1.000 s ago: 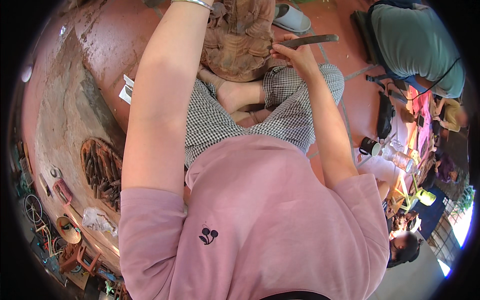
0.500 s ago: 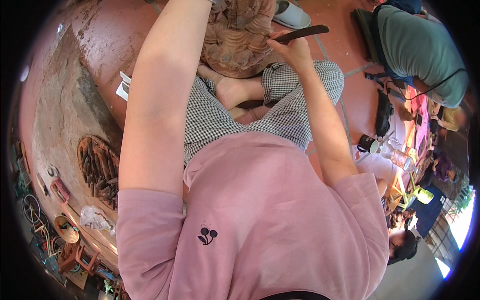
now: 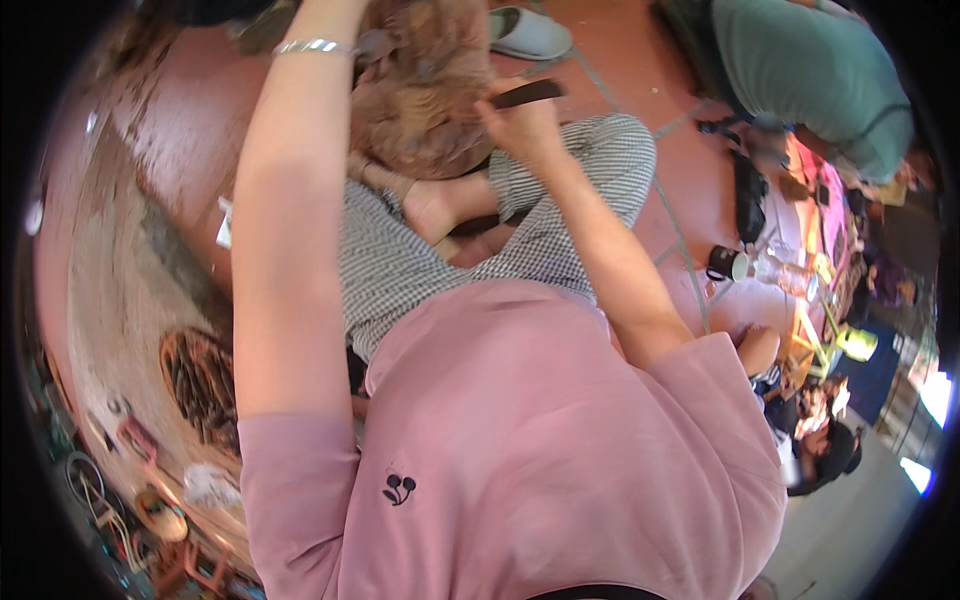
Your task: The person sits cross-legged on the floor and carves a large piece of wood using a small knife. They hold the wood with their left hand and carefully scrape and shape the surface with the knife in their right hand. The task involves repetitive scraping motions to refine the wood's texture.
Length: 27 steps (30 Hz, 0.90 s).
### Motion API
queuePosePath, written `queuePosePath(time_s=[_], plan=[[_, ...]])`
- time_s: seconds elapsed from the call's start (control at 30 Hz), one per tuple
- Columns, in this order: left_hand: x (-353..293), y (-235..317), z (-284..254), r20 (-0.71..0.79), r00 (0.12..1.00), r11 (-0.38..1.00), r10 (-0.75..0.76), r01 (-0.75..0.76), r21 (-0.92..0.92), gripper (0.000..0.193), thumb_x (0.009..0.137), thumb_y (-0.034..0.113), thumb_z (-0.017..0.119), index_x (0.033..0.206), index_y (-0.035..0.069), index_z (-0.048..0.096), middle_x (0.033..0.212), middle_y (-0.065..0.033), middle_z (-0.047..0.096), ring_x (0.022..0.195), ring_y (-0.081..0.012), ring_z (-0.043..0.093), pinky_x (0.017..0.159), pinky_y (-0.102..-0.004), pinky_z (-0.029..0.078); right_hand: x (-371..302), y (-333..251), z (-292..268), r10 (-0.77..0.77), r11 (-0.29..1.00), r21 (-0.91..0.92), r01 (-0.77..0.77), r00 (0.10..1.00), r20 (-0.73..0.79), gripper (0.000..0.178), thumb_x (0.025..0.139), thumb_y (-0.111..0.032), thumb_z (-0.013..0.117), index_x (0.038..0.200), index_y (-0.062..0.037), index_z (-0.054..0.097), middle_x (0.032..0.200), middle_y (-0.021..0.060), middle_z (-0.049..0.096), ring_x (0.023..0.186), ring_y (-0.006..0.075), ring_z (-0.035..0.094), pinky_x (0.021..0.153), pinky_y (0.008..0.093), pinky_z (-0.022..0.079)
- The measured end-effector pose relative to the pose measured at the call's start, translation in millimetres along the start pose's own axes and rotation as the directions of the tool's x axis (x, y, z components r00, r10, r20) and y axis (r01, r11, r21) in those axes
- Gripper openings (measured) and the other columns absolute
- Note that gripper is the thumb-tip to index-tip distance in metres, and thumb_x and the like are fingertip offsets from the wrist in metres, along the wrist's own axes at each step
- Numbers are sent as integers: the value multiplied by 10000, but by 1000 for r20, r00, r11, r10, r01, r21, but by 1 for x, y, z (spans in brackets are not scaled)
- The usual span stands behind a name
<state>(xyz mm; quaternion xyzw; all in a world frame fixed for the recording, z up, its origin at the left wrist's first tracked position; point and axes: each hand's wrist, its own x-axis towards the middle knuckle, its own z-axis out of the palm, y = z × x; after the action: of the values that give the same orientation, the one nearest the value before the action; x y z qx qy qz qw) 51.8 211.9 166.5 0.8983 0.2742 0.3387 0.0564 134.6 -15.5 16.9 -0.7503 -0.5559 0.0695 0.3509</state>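
Between my crossed legs stands a brown clay sculpture [image 3: 425,120] with carved, folded relief, its top cut off by the picture's edge. My right hand [image 3: 525,130] is closed round a dark, flat, blade-like modelling tool [image 3: 530,94]. The fingers lie against the sculpture's right side, and the tool's broad end sticks out to the right. My left arm reaches up past the sculpture's left side. Only the part just beyond the silver bracelet shows of my left hand [image 3: 338,15]; its fingers are out of view.
A grey slipper [image 3: 530,35] lies behind the sculpture on red tiles. To the right are a person in a green shirt [image 3: 810,70], a dark mug [image 3: 727,263] and plastic bottles [image 3: 795,280]. At left, a round tray [image 3: 170,365] of dark sticks rests on a worn board.
The view has shifted, so the sculpture and legs sit further left. My left wrist and bracelet have come into sight. My right hand still grips the tool, now turned and blurred.
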Motion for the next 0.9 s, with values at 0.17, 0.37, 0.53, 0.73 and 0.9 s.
queuePosePath(time_s=[0.17, 0.37, 0.53, 0.73, 0.9], plan=[[-1, -26, -2, 223, 973, 997, -64, 70, -21, 536, 890, 426, 651, 1327, 121, 591, 1308, -115, 625, 1228, -247, 577, 1016, -320, 431, 4, -42, -13, 136, 987, -105, -120, 976, 167, 401, 783, -238, 737, 1085, 2, 630, 985, 223, 660, 909, 381, 665, 792, 446, 543], [3, -39, 10, 209, 977, 1000, -31, 31, 3, 558, 871, 454, 664, 1322, 133, 592, 1307, -120, 616, 1208, -303, 582, 993, -363, 451, -1, -25, 8, 103, 993, -76, -92, 981, 163, 176, 793, -243, 693, 934, -140, 712, 912, 131, 700, 815, 323, 685, 730, 447, 555], [8, -51, 19, 228, 973, 1000, -24, 27, -8, 531, 887, 434, 652, 1347, 180, 580, 1330, -81, 610, 1233, -283, 570, 999, -359, 443, 5, -13, 2, 201, 979, -44, -197, 966, 162, 194, 804, -192, 679, 955, -73, 704, 867, 175, 693, 832, 356, 680, 739, 456, 539], [3, -45, 7, 251, 962, 994, -106, 105, 18, 523, 892, 429, 642, 1360, 205, 575, 1339, -52, 610, 1221, -268, 581, 995, -359, 445, 4, -28, 0, 139, 990, -10, -140, 974, 178, 217, 820, -186, 686, 1004, -73, 710, 857, 202, 685, 862, 378, 677, 763, 455, 544], [3, -32, 2, 268, 954, 991, -134, 123, 58, 525, 898, 432, 633, 1365, 201, 570, 1349, -58, 603, 1223, -273, 579, 998, -364, 442, 11, -22, -20, 258, 962, 19, -273, 928, 269, 206, 808, -191, 697, 973, -68, 712, 922, 156, 671, 854, 342, 675, 729, 449, 541]])
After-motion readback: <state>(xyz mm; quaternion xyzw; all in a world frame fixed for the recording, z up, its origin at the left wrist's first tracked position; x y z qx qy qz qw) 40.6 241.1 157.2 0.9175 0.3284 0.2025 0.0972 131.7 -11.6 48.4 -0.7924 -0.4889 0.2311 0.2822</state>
